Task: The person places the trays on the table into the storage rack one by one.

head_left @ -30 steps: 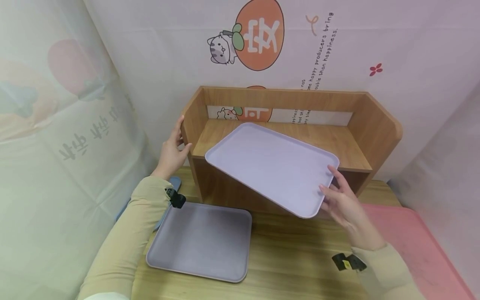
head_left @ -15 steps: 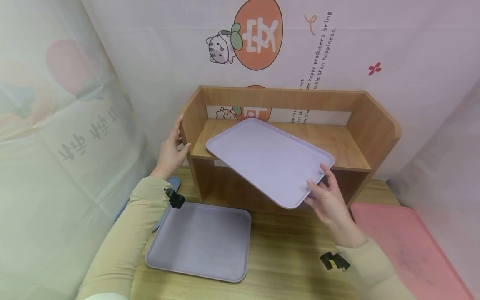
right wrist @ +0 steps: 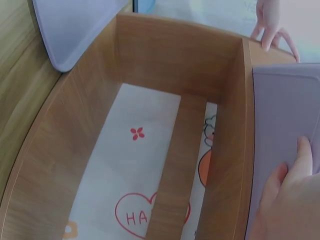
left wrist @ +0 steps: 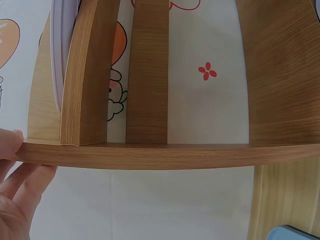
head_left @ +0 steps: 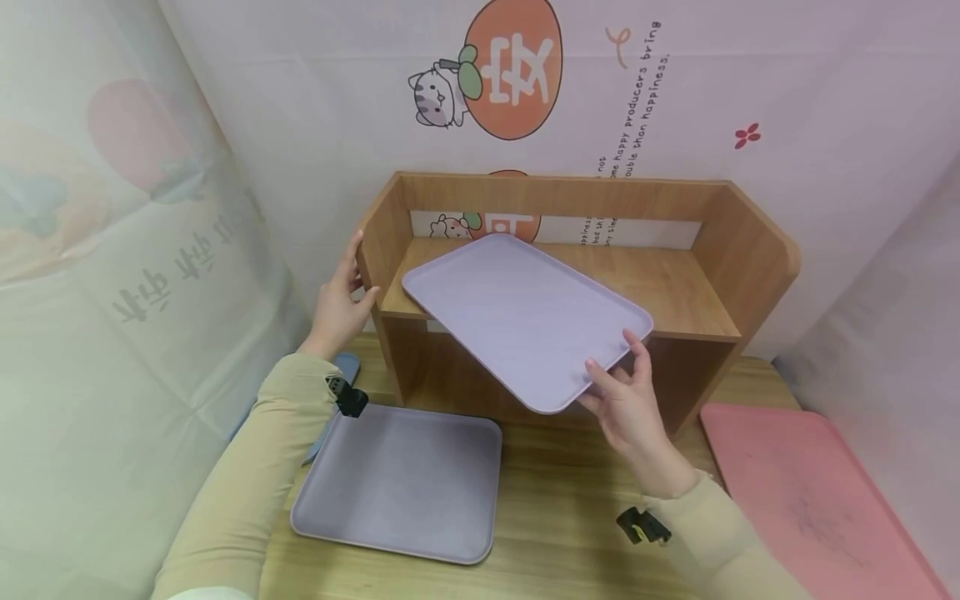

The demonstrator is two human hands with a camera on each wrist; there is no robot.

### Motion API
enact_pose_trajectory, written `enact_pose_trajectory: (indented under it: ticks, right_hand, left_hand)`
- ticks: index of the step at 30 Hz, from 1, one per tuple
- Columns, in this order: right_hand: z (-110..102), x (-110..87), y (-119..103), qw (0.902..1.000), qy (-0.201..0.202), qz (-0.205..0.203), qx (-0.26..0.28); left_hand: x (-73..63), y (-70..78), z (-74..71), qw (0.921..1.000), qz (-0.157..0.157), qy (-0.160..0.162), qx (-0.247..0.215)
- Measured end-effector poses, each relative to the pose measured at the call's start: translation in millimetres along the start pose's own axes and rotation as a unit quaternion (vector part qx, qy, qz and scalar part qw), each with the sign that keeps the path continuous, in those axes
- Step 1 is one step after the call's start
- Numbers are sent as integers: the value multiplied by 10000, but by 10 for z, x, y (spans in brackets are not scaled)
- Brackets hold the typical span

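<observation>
A lilac rectangular tray [head_left: 525, 317] lies tilted across the upper board of a wooden desktop shelf [head_left: 667, 287], its near corner jutting out past the front edge. My right hand [head_left: 630, 408] grips the tray's right end, thumb on top and other fingers partly hidden beneath. On the shelf's left side panel, my left hand [head_left: 337, 304] holds the front edge between thumb and fingers. The left wrist view shows that panel edge [left wrist: 165, 156] close up with the hand [left wrist: 20, 187] at its left end. A second tray, greyish purple [head_left: 405, 483], lies flat on the table before the shelf.
A pink tray [head_left: 810, 492] lies on the table at the right. Part of a blue tray [head_left: 347, 364] shows behind the left forearm. The shelf's lower bay [head_left: 450, 379] opens toward me. Printed cloth [head_left: 337, 100] hangs behind and at both sides.
The lilac tray has moved left and slightly back over the upper board, its near corner swinging left. My right hand has travelled left with it. The left hand keeps its hold on the panel.
</observation>
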State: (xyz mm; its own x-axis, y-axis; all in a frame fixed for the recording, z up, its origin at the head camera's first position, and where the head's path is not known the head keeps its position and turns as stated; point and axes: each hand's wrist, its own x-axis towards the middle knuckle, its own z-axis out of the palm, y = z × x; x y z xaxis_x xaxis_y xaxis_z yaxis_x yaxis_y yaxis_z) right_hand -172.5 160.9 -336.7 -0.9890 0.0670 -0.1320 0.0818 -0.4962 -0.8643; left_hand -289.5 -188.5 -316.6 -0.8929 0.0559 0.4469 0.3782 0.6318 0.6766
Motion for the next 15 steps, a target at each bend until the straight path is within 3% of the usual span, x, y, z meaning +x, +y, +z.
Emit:
enact_pose_trajectory:
  ticks: [8, 15]
  right_hand:
    - [18, -5, 25, 9998, -11, -98, -182]
    - [-247, 117, -160, 9998, -67, -186, 48]
  left_hand:
    - [-7, 14, -21, 10000, -27, 9, 51]
    - [-11, 20, -12, 10000, -30, -20, 93]
